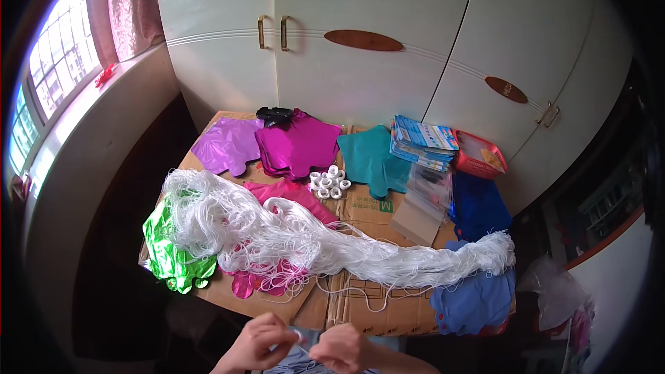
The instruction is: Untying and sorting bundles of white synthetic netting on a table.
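Both my hands are at the near edge of the cardboard-covered table, close together. My left hand [259, 343] is closed around a small white roll of string [298, 336], partly hidden by the fingers. A thin white string [303, 350] runs from it to my right hand [343, 348], which is closed in a pinch on it. Beyond them a long, loose hank of white string [360, 257] stretches across the table, tangled at its left end. Behind the hank several small white string rolls [330, 183] stand in a cluster.
Flat foil balloons lie around: green [170, 253], lilac [227, 144], magenta [298, 142], teal [374, 159] and blue [478, 303]. A stack of blue printed packets [424, 140] sits beside a red basket [478, 154] at the back right. White cabinets [374, 0] rise behind the cardboard [367, 211].
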`<state>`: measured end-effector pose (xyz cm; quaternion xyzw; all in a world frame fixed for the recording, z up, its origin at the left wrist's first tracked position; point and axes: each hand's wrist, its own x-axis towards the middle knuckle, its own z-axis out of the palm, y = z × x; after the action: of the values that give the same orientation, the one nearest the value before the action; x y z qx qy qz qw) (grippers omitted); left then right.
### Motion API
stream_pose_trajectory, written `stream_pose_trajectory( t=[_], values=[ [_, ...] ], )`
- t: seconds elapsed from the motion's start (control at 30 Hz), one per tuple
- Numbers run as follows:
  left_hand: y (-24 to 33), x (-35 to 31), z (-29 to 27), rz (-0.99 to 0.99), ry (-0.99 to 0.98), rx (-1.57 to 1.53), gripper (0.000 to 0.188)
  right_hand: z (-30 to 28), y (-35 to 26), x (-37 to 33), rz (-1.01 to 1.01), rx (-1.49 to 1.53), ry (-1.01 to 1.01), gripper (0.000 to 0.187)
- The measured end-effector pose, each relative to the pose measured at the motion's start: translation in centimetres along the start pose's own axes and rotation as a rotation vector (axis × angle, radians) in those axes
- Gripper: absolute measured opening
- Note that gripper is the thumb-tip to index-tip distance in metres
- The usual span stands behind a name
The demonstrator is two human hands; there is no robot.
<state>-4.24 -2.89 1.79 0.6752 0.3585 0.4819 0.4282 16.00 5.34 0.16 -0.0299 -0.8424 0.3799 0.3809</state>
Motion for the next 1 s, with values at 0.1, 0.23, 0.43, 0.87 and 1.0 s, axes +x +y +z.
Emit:
stream_pose_trajectory(
  t=[0.1, 0.23, 0.43, 0.87, 1.0],
  values=[
    [0.1, -1.0, 0.4, 0.053, 0.052, -0.388, 0.018, 0.6, 0.9, 0.5, 0.000, -0.003, -0.037, 0.011],
    [1.5, -0.2, -0.1, -0.005, 0.203, 0.048, 0.014, 0.8, 0.3, 0.7, -0.051, 0.004, -0.065, 0.012],
    [1.2, -0.6, 1.7, 0.080, 0.470, -0.420, 0.018, 2.0, 1.0, 1.1, -0.063, 0.011, -0.130, 0.011],
    [1.9, -0.9, -0.6, -0.287, 0.019, 0.262, 0.018, 1.5, 2.9, 2.9, -0.062, -0.143, -0.045, 0.016],
    [0.3, -1.9, 0.6, -0.206, 0.415, -0.531, 0.028, 2.4, 6.4, 3.5, -0.118, -0.060, -0.109, 0.021]
  ],
)
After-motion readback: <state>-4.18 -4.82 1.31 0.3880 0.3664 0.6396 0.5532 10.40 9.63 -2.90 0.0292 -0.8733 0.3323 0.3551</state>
